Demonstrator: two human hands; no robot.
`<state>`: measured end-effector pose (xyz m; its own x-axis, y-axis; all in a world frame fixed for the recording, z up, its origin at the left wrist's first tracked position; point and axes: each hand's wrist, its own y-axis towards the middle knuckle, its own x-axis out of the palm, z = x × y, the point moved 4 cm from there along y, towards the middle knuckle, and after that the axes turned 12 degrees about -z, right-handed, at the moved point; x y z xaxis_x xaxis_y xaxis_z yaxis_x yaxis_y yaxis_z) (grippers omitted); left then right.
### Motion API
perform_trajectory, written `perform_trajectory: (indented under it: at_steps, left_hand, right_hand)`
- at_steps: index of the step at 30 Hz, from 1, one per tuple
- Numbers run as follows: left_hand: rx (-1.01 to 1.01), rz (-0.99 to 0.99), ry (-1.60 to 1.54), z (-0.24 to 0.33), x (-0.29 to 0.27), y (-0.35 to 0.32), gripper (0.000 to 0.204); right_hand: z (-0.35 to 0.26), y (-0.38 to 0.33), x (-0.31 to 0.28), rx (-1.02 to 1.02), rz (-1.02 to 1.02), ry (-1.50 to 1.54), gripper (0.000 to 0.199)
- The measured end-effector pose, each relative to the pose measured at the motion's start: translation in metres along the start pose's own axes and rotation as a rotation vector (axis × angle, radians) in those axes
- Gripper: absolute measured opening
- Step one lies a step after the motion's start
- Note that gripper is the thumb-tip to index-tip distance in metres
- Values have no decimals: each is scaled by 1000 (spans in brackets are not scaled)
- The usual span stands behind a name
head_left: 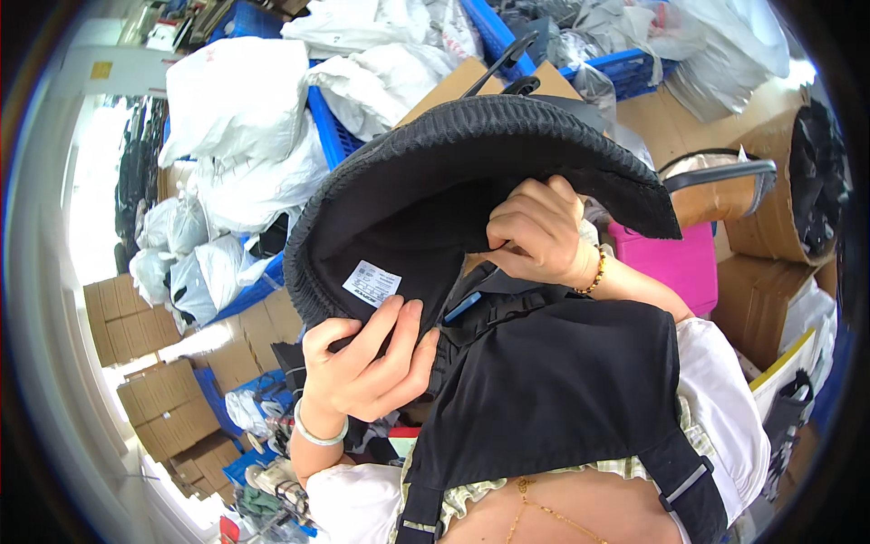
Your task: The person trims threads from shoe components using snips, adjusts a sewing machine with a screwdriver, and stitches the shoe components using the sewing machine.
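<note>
Room: bright packing space with tan flooring, bent toward the rim by the wide lens; goods crowd every side, seemingly for want of storage.
Bags: bulging white plastic bags (236, 100) are heaped over blue plastic crates (328, 131), whose stiff walls probably keep the soft loads from spreading.
Boxes: brown cardboard boxes (168, 394) sit stacked at the left, their flat faces suiting a pile.
Apron: black cloth apron (553, 381) with shoulder straps covers the wearer's front, just below the work.
Pink item: smooth, bright pink, box-like object (675, 272) stands beyond the right forearm; its contents cannot be told.
Black piece: curved black fabric piece with a ribbed outer edge (390, 213) is held up between both hands, above the apron, its hollow lined side turned to the wearer, presumably so the inside can be seen.
Right hand: thumb and bent fingers of the right hand (539, 227) pinch an inner edge of the piece, apparently keeping the hollow spread.
Left hand: fingers of the left hand (367, 367) curl over the lower lining and hold it, likely steadying that side; the thumb's position is unclear.
Label: small white printed label (372, 283) lies on the lining, just beside the left fingertips, uncovered for the most part.
Bracelet: beaded bracelet (596, 274) circles the right wrist.
</note>
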<state>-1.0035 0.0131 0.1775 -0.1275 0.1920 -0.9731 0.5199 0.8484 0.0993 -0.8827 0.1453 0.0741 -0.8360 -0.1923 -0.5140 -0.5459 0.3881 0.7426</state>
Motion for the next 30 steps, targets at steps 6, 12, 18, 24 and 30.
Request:
perform_trajectory:
  at_steps: [6,12,18,24,30]
  left_hand:
    - [175,-13,44,11,-1,29,16]
    - [341,-88,49,15,-5,50,14]
    - [352,-12,-176,-8,1,59,25]
    - [434,-63,-286,-18,11,47,27]
    - [608,-81,-246,-23,26,19,21]
  right_hand:
    - [6,-21,-25,126,92,0,30]
    - [7,-34,-41,214,165,-10,32]
    - [3,-39,-49,274,-69,11,29]
    - [-13,-53,-38,267,-241,194,19]
    - [-49,-80,-13,269,-132,92,18]
